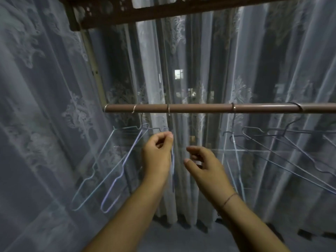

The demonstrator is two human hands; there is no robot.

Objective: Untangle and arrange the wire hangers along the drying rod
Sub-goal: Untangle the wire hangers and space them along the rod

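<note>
Hangers [132, 149] hang under the rod [200, 108], which runs sideways across the middle of the frame. Left hand [158, 153], nearer, pinches one hanger [169, 113] just below it; right hand [205, 164] is loose and empty.

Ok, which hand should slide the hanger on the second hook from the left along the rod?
Left: the left hand pinches that hanger below the rod. The right hand hovers beside it, fingers loosely curled, holding nothing, and would need a grip first.
</note>
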